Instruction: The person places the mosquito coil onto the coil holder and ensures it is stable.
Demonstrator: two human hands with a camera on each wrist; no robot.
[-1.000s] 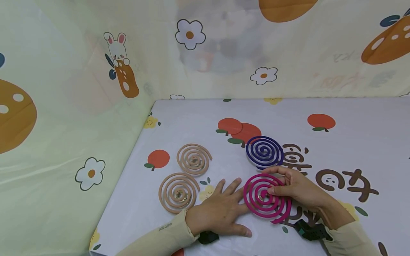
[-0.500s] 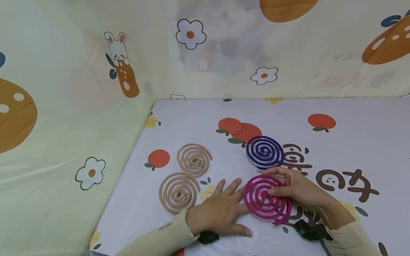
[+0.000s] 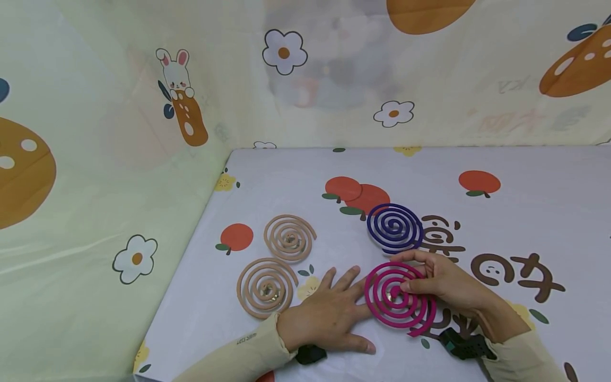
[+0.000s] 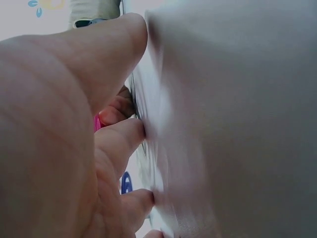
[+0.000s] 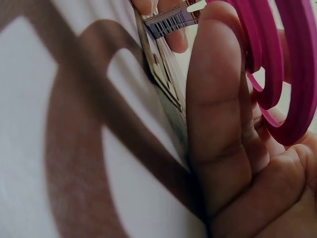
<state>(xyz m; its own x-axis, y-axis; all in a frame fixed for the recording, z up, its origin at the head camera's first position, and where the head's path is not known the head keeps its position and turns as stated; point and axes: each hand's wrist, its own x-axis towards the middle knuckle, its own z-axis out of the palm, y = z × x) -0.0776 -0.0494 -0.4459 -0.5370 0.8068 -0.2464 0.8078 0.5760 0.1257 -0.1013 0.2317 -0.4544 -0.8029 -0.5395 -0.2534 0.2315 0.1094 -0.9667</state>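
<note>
My left hand [image 3: 329, 318] lies palm down with fingers spread on the printed tablecloth. My right hand [image 3: 444, 284] pinches a pink mosquito coil [image 3: 394, 291] near its centre, thumb on top. The coil overlaps the left hand's fingertips in the head view and hides them. In the right wrist view, the pink coil [image 5: 297, 99] stands beside the thumb. Low on the cloth near the thumb are a thin gold metal piece [image 5: 167, 84] and a barcode label [image 5: 171, 22]. A dark blue coil [image 3: 393, 226] lies flat just beyond the right hand.
Two beige coils, the farther one [image 3: 286, 216] and the nearer one [image 3: 238, 289], lie left of my left hand, with shiny metal showing at their centres. Patterned sheeting [image 3: 334, 122] rises like a wall at the back and on the left.
The pink coil has shifted very slightly right and down in the right hand's grip. The left hand and the other coils have kept their places.
</note>
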